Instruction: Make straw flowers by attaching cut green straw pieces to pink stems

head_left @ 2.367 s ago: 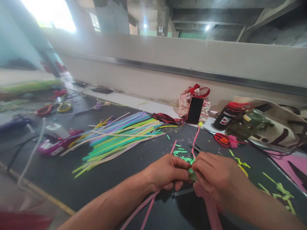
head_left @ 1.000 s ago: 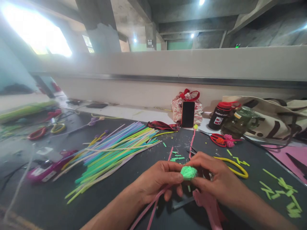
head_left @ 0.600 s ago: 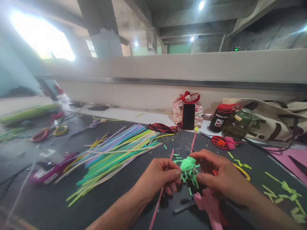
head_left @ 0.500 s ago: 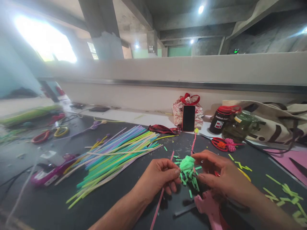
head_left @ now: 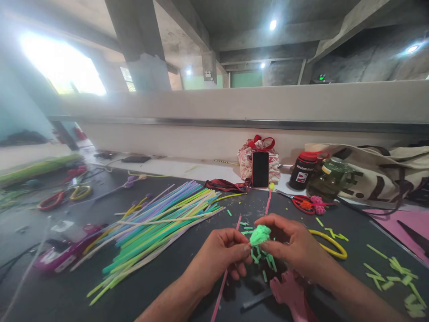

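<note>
The dark tabletop (head_left: 154, 277) spreads under both hands, and the broad bundle of fuzzy stems (head_left: 161, 228) lies across it, to the left of and beyond the left hand. The left hand (head_left: 231, 252) pinches the edge of the tuft narrowly between thumb and forefinger, while the right hand (head_left: 284, 241) curves round the other side, thumb and forefinger parted; whether it grips or merely steadies, I cannot tell. Just below the right palm sits a pink object (head_left: 290, 293), partly hidden, and a single pink stem (head_left: 221, 290) runs beneath the left fingers. The green tuft (head_left: 259, 235) is between the two hands' fingertips, clear of the tabletop; it looks very light, soft and fluffy, not slippery, likely easy to crush out of shape, so a gentle pinch at its lower edge should serve better than a squeeze across the rounded top. Smallest are the green clippings (head_left: 272, 264), scattered under and just beyond the fingertips, surely weightless and easily brushed aside
</note>
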Demonstrator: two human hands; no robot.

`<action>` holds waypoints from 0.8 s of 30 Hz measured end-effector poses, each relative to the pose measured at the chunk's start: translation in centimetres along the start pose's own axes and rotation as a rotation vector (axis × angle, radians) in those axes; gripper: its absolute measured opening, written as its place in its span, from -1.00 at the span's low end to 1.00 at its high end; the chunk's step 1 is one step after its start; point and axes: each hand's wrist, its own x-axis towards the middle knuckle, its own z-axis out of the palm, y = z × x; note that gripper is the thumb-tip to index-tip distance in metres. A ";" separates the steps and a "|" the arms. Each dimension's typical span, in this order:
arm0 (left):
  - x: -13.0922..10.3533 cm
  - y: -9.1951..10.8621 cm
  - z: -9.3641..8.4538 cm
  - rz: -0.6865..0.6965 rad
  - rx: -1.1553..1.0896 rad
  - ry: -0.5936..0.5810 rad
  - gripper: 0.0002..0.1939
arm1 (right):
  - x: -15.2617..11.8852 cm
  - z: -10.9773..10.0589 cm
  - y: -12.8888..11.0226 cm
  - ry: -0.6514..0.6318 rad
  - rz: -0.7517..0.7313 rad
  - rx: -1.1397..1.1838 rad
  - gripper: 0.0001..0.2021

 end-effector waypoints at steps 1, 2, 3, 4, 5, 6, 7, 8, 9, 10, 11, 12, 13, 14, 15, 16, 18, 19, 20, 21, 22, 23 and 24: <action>0.0 0.0 0.0 0.007 0.000 -0.004 -0.71 | 0.0 0.0 -0.1 -0.001 -0.001 -0.004 -0.79; -0.1 0.0 0.0 0.015 0.001 -0.008 -0.70 | 0.1 0.1 -0.2 -0.003 -0.003 -0.012 -0.80; -0.1 0.1 0.1 0.022 0.002 -0.015 -0.69 | 0.0 0.2 -0.3 -0.010 -0.007 -0.023 -0.80; -0.2 0.2 0.1 0.024 0.005 -0.023 -0.69 | 0.0 0.3 -0.3 -0.018 -0.012 -0.031 -0.81; -0.3 0.3 0.1 0.023 0.011 -0.031 -0.69 | 0.0 0.4 -0.4 -0.026 -0.019 -0.037 -0.82; -0.4 0.4 0.2 0.018 0.020 -0.034 -0.69 | -0.1 0.5 -0.5 -0.034 -0.027 -0.042 -0.83; -0.5 0.5 0.2 0.013 0.031 -0.032 -0.70 | -0.1 0.6 -0.6 -0.036 -0.036 -0.047 -0.85; -0.5 0.6 0.2 0.009 0.041 -0.025 -0.71 | -0.1 0.7 -0.7 -0.037 -0.043 -0.054 -0.86; -0.6 0.6 0.2 0.003 0.050 -0.018 -0.72 | -0.2 0.7 -0.8 -0.038 -0.049 -0.066 -0.88; -0.6 0.6 0.2 0.001 0.058 -0.013 -0.74 | -0.2 0.7 -0.9 -0.042 -0.054 -0.079 -0.90; -0.5 0.5 0.2 0.002 0.063 -0.012 -0.75 | -0.3 0.6 -1.0 -0.049 -0.057 -0.093 -0.91; -0.5 0.4 0.1 0.008 0.068 -0.014 -0.76 | -0.4 0.4 -1.1 -0.062 -0.057 -0.103 -0.91; -0.4 0.3 0.1 0.018 0.074 -0.018 -0.76 | -0.5 0.1 -1.1 -0.087 -0.057 -0.107 -0.90; -0.4 0.2 0.0 0.031 0.082 -0.018 -0.75 | -0.6 -0.2 -1.1 -0.111 -0.058 -0.106 -0.87; -0.4 0.1 0.0 0.046 0.090 -0.014 -0.74 | -0.7 -0.6 -1.2 -0.130 -0.056 -0.099 -0.84; -0.4 0.1 0.0 0.062 0.096 -0.009 -0.73 | -0.8 -0.9 -1.2 -0.143 -0.054 -0.091 -0.81; -0.5 0.3 0.2 0.085 0.117 -0.006 -0.74 | -1.0 -1.6 -1.2 -0.136 -0.052 -0.095 -0.76; -0.7 0.4 0.3 0.092 0.131 -0.008 -0.75 | -1.1 -1.8 -1.2 -0.122 -0.065 -0.111 -0.76; -0.8 0.6 0.4 0.097 0.151 -0.009 -0.76 | -1.2 -1.9 -1.2 -0.109 -0.089 -0.130 -0.76; -0.9 0.7 0.5 0.101 0.174 -0.008 -0.76 | -1.3 -2.0 -1.2 -0.108 -0.127 -0.147 -0.76; -0.9 0.8 0.5 0.106 0.199 -0.006 -0.77 | -1.3 -2.1 -1.2 -0.111 -0.171 -0.163 -0.77; -1.0 0.9 0.6 0.111 0.225 -0.003 -0.77 | -1.4 -2.1 -1.2 -0.121 -0.210 -0.179 -0.77; -1.0 0.9 0.6 0.113 0.247 0.000 -0.77 | -1.4 -2.1 -1.3 -0.138 -0.248 -0.196 -0.77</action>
